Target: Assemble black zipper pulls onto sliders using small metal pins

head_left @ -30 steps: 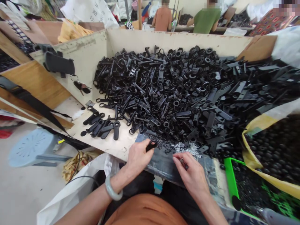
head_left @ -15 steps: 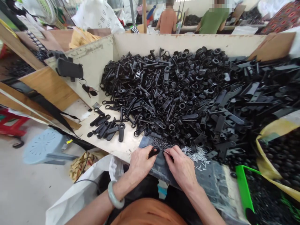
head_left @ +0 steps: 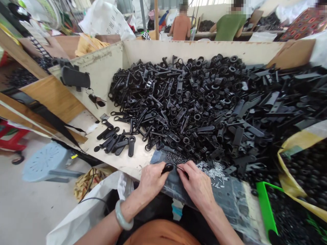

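Observation:
My left hand point(head_left: 151, 179) is closed around a black plastic part point(head_left: 168, 168) with a rounded end that sticks out past the thumb. Close by on the right, my right hand point(head_left: 198, 183) pinches a thin, light-coloured pin point(head_left: 180, 168) aimed at that part, a small gap between them. Both hands are over a dark plastic sheet point(head_left: 230, 197) at the bench edge. Beyond the fingertips lie small dark screws point(head_left: 176, 158) and, to the right, a scatter of silvery pins point(head_left: 214, 172). Several black handled pieces point(head_left: 131, 146) lie to the left.
A big heap of black plastic parts point(head_left: 173, 102) fills the walled bench. At right stand a green crate point(head_left: 267, 207) and a yellow-edged sack point(head_left: 283, 160) of black balls. Keys point(head_left: 96, 100) hang by a phone holder point(head_left: 76, 77) at left. A blue stool point(head_left: 47, 160) stands below. People sit beyond.
The black part in my left hand has turned: its end showed a ring-like opening before and now shows a rounded, solid-looking face. Both hands stay nearly in place; the view shifts slightly.

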Demonstrator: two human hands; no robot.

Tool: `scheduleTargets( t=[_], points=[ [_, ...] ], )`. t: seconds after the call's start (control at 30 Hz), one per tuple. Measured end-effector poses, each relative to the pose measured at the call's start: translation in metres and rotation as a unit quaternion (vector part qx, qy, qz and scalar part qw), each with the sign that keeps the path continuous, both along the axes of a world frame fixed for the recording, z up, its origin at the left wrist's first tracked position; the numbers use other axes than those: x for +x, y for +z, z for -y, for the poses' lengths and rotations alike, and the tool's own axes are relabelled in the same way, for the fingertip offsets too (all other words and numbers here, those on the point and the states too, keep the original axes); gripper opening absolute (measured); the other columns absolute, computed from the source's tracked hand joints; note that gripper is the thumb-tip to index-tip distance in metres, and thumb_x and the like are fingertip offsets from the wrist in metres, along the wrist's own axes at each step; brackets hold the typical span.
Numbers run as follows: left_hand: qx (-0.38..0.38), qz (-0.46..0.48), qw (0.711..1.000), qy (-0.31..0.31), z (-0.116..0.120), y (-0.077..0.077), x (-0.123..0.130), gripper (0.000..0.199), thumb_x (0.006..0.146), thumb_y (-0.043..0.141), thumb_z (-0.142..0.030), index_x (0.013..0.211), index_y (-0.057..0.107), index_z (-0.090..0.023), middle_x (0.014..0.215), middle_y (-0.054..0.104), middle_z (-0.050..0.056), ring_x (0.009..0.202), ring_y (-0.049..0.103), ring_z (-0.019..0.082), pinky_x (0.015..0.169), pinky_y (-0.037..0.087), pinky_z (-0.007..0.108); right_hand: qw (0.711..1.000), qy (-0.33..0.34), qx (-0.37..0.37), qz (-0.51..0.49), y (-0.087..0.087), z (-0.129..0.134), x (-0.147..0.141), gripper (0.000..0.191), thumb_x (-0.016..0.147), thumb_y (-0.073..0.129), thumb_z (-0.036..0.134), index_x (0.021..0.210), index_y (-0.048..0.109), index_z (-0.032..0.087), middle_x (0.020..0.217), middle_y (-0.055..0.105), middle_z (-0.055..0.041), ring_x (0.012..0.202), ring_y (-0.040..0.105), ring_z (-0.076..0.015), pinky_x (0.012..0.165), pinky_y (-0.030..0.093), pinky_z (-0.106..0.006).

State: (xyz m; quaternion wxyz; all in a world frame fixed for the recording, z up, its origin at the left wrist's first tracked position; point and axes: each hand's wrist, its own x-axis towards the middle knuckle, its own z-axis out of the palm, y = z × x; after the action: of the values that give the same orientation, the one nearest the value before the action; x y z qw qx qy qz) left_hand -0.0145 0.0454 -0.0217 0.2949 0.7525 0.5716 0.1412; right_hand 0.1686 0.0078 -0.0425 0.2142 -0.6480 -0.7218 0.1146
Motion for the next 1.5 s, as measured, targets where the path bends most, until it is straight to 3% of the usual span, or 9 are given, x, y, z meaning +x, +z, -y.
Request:
scheduleTargets(
  t=[0.13,0.27,0.43,0.57,0.87,1.03,1.23,1.37,1.5],
  points=[
    [-0.028,0.124,0.989,0.080,0.004,0.002,-0.010,0.032,0.091,0.060,-0.038,0.065,0.056,-0.021,0.060,0.054,-0.003,0.058,0.046,0.014,0.059,0.030,0.026,1.000,0.001,0.006,0.001,-0.002,0.000,-0.005,0.032,0.107,0.042,0.034,0.097,0.071,0.025,0.091,0.070,-0.0028,0.070,0.069,-0.0158,0.057,0.042,-0.027],
    [-0.113,0.247,0.953,0.139,0.008,0.006,-0.011,0.032,0.088,0.064,-0.046,0.071,0.057,-0.020,0.055,0.048,-0.005,0.053,0.043,0.011,0.054,0.032,0.024,0.998,0.002,0.008,-0.062,0.001,0.000,-0.008,0.034,0.107,0.041,0.034,0.093,0.071,0.025,0.090,0.070,-0.0037,0.072,0.068,-0.0163,0.059,0.043,-0.026],
    [-0.236,0.380,0.885,0.129,0.013,0.014,-0.004,0.040,0.080,0.073,-0.056,0.081,0.058,-0.019,0.044,0.044,-0.009,0.043,0.034,0.007,0.048,0.028,0.021,0.958,0.029,0.000,-0.286,0.021,0.007,-0.001,0.023,0.101,0.057,0.038,0.096,0.074,0.024,0.087,0.069,-0.0041,0.064,0.060,-0.0154,0.058,0.046,-0.027],
    [-0.282,0.433,0.848,0.117,0.017,0.020,0.000,0.047,0.074,0.079,-0.059,0.081,0.057,-0.018,0.047,0.042,-0.011,0.042,0.030,0.005,0.044,0.025,0.020,0.942,0.057,0.001,-0.332,0.036,0.011,0.000,0.018,0.099,0.061,0.034,0.095,0.076,0.024,0.085,0.068,-0.0043,0.063,0.057,-0.0145,0.055,0.045,-0.026],
    [-0.289,0.428,0.850,0.100,0.022,0.015,-0.005,0.039,0.077,0.078,-0.051,0.081,0.061,-0.016,0.051,0.043,-0.010,0.044,0.033,0.005,0.044,0.025,0.019,0.928,0.072,-0.021,-0.366,0.036,0.015,-0.005,0.015,0.096,0.066,0.032,0.091,0.078,0.025,0.079,0.067,-0.0021,0.062,0.055,-0.0139,0.055,0.042,-0.025],
    [-0.303,0.436,0.841,0.107,0.026,0.013,-0.005,0.036,0.077,0.079,-0.047,0.084,0.063,-0.015,0.052,0.044,-0.010,0.044,0.033,0.004,0.043,0.023,0.019,0.904,0.035,-0.067,-0.421,0.033,0.020,-0.007,0.019,0.093,0.069,0.039,0.089,0.080,0.024,0.076,0.065,-0.0015,0.061,0.051,-0.0133,0.055,0.040,-0.025],
    [-0.362,0.506,0.768,0.153,0.030,0.014,0.006,0.032,0.074,0.082,-0.039,0.081,0.063,-0.014,0.052,0.042,-0.010,0.044,0.028,0.003,0.042,0.015,0.020,0.878,-0.034,-0.075,-0.471,0.025,0.028,-0.013,0.026,0.089,0.072,0.045,0.094,0.078,0.021,0.074,0.062,-0.0005,0.061,0.050,-0.0131,0.055,0.042,-0.025],
    [-0.423,0.544,0.698,0.196,0.032,0.013,0.011,0.032,0.071,0.085,-0.034,0.083,0.062,-0.015,0.046,0.040,-0.012,0.040,0.023,0.002,0.043,0.014,0.020,0.896,-0.043,-0.024,-0.441,0.026,0.031,-0.014,0.023,0.090,0.072,0.042,0.090,0.078,0.020,0.074,0.062,-0.0008,0.057,0.049,-0.0122,0.052,0.042,-0.024],
    [-0.476,0.566,0.636,0.220,0.034,0.016,0.013,0.038,0.070,0.085,-0.030,0.071,0.049,-0.020,0.045,0.044,-0.011,0.040,0.027,0.002,0.045,0.018,0.020,0.914,-0.020,0.018,-0.406,0.025,0.032,-0.011,0.016,0.091,0.072,0.035,0.092,0.078,0.021,0.078,0.066,-0.0020,0.054,0.049,-0.0106,0.049,0.042,-0.022]
  ],
)
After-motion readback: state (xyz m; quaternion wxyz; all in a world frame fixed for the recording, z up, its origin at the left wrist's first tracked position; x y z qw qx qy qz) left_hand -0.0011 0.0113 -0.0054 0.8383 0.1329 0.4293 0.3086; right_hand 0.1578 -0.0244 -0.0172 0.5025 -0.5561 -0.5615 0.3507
